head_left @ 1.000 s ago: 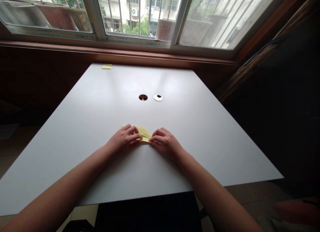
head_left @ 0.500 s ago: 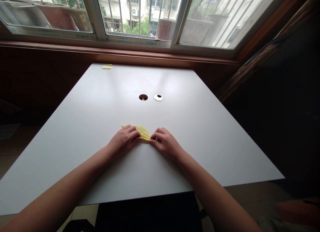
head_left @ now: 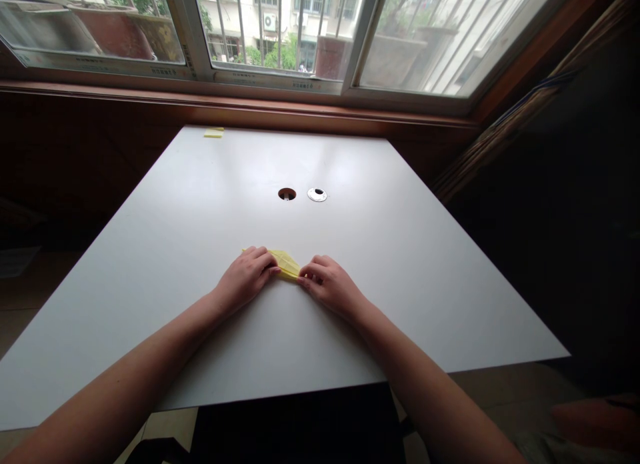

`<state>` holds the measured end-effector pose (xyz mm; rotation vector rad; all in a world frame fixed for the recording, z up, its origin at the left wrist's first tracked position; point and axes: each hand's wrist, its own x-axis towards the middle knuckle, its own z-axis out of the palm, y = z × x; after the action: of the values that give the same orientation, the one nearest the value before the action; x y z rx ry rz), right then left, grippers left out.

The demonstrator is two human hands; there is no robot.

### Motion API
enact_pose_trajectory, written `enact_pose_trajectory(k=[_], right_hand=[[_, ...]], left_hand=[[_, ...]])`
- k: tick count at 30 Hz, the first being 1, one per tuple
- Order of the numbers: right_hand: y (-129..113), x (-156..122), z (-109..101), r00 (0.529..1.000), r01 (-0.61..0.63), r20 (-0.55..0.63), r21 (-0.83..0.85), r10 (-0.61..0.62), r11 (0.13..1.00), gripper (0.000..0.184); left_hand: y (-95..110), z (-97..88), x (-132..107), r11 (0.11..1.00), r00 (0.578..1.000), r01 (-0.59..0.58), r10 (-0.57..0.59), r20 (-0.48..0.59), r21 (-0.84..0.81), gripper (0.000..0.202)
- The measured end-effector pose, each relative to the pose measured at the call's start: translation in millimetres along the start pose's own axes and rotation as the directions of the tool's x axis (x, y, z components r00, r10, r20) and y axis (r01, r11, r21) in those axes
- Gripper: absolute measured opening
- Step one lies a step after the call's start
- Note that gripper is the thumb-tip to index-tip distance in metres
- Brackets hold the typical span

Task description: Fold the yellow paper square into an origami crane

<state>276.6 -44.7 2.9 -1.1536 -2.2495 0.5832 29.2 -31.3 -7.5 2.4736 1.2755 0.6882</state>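
Note:
A folded piece of yellow paper (head_left: pixel 286 263) with crease lines lies low over the white table (head_left: pixel 320 331), between my two hands. My left hand (head_left: pixel 251 271) is closed on its left part, fingers over the top and thumb at the near edge. A small yellow tip pokes out beyond the knuckles on the left; the rest of that side is hidden under the hand. At the paper's right corner, my right hand (head_left: pixel 327 279) pinches it between thumb and fingertips.
Toward the back of the table are a round cable hole (head_left: pixel 287 195) and, beside it, a round cover (head_left: pixel 317 195) with a dark opening. A small yellow paper strip (head_left: pixel 214 133) lies at the far left corner. Windows (head_left: pixel 280 31) stand beyond the table.
My left hand's fingers have shifted slightly up and left on the yellow paper. The paper's near edge looks narrower. My right hand stays pinched at the right corner, nearly unmoved.

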Motion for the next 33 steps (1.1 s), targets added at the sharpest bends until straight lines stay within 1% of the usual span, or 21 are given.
enact_pose_trajectory(k=[4, 9, 13, 16, 22, 24, 27, 31, 33], right_hand=[[-0.2, -0.3, -2.6, 1.0, 0.021, -0.002, 0.026, -0.021, 0.999, 0.002], [-1.0, -1.9, -8.0, 0.992, 0.12, 0.021, 0.063, -0.121, 0.991, 0.001], [-0.8, -2.3, -9.3, 0.979, 0.197, 0.025, 0.114, -0.201, 0.974, 0.005], [-0.6, -2.5, -8.7, 0.97, 0.235, 0.022, 0.163, -0.242, 0.958, 0.009], [-0.5, -5.6, -6.5, 0.98, 0.184, 0.043, 0.204, -0.196, 0.962, 0.025], [-0.8, -6.0, -6.0, 0.977, 0.194, 0.047, 0.193, -0.206, 0.962, 0.028], [-2.0, -5.6, -4.6, 0.969, 0.231, 0.044, 0.169, -0.242, 0.958, 0.027], [-3.4, -4.9, -1.8, 0.953, 0.288, 0.052, 0.159, -0.299, 0.944, 0.022], [-4.1, -4.8, -0.9, 0.941, 0.32, 0.067, 0.156, -0.333, 0.935, 0.021]], left_hand=[[-0.1, 0.0, -0.4, 1.0, 1.0, -0.006, 0.007, -0.019, 0.023, 0.021], [-2.7, -0.9, -2.3, 0.998, 0.997, -0.001, 0.005, -0.076, 0.055, 0.016], [-7.1, -0.6, -3.8, 0.997, 0.988, 0.014, -0.002, -0.153, 0.077, 0.014], [-9.4, 0.2, -3.7, 0.998, 0.985, 0.002, 0.01, -0.171, 0.068, 0.014], [-9.0, 0.2, -2.6, 0.998, 0.985, 0.024, -0.014, -0.174, 0.05, 0.012], [-8.8, -0.5, -2.2, 0.999, 0.984, 0.03, -0.023, -0.176, 0.04, 0.011], [-8.5, -1.2, -1.6, 1.0, 0.984, 0.029, -0.029, -0.175, -0.004, 0.012], [-6.7, -1.3, -1.6, 0.986, 0.986, 0.067, -0.089, -0.142, -0.154, 0.022], [-5.7, -1.6, -1.7, 0.978, 0.987, 0.08, -0.104, -0.12, -0.192, 0.019]])
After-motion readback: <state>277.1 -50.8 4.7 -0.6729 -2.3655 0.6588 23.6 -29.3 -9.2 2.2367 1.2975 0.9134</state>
